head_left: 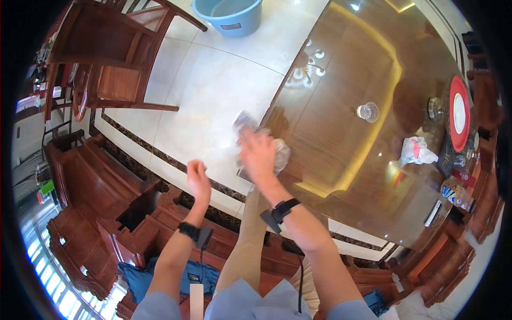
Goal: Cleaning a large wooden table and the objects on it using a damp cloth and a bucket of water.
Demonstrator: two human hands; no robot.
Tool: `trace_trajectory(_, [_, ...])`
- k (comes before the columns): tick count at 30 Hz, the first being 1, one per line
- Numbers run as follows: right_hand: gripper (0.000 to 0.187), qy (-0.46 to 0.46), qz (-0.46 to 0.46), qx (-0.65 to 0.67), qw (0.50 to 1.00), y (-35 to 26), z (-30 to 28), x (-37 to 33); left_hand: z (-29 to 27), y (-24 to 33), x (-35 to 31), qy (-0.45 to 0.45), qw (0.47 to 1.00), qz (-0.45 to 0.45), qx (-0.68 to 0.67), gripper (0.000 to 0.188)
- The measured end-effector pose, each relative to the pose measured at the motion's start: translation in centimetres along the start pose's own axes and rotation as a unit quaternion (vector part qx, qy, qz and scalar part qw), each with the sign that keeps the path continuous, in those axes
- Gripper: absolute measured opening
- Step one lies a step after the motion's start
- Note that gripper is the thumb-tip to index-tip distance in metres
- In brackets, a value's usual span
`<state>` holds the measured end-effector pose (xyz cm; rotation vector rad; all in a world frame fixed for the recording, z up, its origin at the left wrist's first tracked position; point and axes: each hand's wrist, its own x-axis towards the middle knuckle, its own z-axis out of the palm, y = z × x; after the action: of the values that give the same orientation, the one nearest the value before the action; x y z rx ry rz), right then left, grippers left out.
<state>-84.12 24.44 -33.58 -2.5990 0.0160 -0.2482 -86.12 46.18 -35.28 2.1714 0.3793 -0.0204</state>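
My right hand point(258, 157) presses a crumpled greyish-white cloth point(282, 155) against the near left corner of the glossy brown table point(320, 122). Part of the cloth sticks out beyond the fingers, over the table's edge; the hand and cloth are slightly blurred. To the left, my left hand point(198, 181) hangs in the air above the floor, fingers curled in and nothing visible in them. Both wrists wear black straps with small boxes.
A clear glass point(367, 112) stands on the table. Beyond it are a crumpled white bag point(417, 151), a red-rimmed plate point(459, 114) and a white remote point(433, 213). A wooden chair point(120, 58) and a blue tub point(229, 18) stand on the tiled floor. Carved wooden seating point(160, 224) lies close by.
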Motion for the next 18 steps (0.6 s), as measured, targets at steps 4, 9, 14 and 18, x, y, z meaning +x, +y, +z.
trace_trajectory(4, [0.032, -0.068, -0.166, -0.007, 0.984, -2.9, 2.1, -7.1, -6.8, -5.0, -5.4, -0.040, 0.987, -0.060, 0.145, 0.010])
trace_trajectory(9, [0.041, -0.079, -0.231, -0.018, 0.970, -0.5, -2.1, -9.5, -13.2, -8.0, -13.2, -0.089, 0.974, -0.088, 0.187, 0.010])
trace_trajectory(14, [0.069, -0.133, -0.100, -0.131, 0.977, 6.0, -8.9, -18.2, -17.7, -9.0, -20.7, -0.107, 0.957, -0.196, 0.188, 0.008])
trace_trajectory(18, [0.058, -0.109, 0.067, -0.195, 0.972, 15.2, -17.9, -31.0, -21.9, -9.9, -25.7, -0.104, 0.956, -0.172, 0.214, 0.009])
